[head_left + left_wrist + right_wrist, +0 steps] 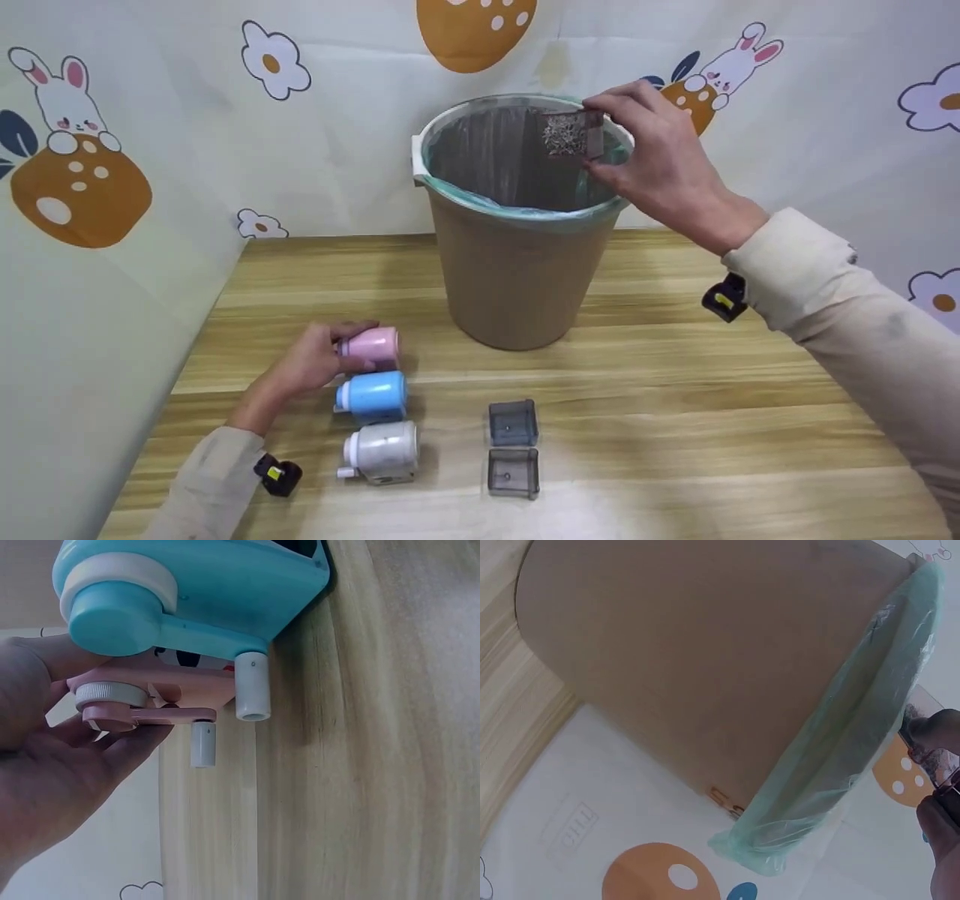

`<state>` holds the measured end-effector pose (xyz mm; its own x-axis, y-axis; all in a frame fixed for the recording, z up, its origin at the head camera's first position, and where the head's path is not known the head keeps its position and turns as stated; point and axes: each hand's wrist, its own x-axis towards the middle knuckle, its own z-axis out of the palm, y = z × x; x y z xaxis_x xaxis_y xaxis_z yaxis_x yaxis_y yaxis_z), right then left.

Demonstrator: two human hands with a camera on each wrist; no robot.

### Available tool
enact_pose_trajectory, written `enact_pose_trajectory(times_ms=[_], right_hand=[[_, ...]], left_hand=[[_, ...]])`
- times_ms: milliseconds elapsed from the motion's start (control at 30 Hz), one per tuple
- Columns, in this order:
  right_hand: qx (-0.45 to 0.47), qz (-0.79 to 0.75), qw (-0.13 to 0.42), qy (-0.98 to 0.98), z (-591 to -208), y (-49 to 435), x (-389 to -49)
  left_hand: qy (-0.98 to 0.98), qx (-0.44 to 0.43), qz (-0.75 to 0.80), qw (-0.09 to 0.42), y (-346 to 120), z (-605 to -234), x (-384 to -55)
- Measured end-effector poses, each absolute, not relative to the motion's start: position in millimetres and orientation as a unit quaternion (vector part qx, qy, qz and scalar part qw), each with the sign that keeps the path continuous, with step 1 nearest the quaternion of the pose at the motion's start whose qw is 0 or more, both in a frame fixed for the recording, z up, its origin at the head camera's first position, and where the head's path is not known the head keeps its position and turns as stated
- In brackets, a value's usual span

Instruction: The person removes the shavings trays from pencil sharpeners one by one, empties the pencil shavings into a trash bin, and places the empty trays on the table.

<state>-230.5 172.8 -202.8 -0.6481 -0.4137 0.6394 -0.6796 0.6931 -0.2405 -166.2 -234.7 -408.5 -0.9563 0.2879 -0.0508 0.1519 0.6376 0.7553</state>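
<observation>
My right hand (667, 146) pinches a small clear shavings tray (564, 136) between thumb and fingers, over the mouth of a tall brown trash bin (517, 281). Pale shavings show inside this tray. On the table to the left, my left hand (306, 361) grips a pink crank pencil sharpener (379, 345), thumb on one side and fingers on the other. Beside it stands a blue crank sharpener (381, 394), whose crank and white handle (253, 686) fill the near part of the left wrist view. Nearest the front is a grey-white sharpener (390, 446).
Two empty dark see-through trays (514, 422) lie one before the other, right of the sharpeners. A green plastic liner (817, 765) folds over the bin's rim. Behind the wooden table (675, 420) hangs a printed cloth (337, 150) with rabbits and flowers.
</observation>
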Motion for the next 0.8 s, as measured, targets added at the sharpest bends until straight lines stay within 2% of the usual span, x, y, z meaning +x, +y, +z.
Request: enact_pose_trajectory(times_ms=[367,800], right_hand=[[0.337,0.202,0.281,-0.875,-206.6,173.7,-229.2],[0.416,0.09,0.34,-0.839,-211.0,173.9,-231.6]], left_hand=[[0.898,0.116,0.415,0.088,-233.2,-407.7,-164.8],[0.898,0.124,0.415,0.075,-231.9,-407.4,-163.8]])
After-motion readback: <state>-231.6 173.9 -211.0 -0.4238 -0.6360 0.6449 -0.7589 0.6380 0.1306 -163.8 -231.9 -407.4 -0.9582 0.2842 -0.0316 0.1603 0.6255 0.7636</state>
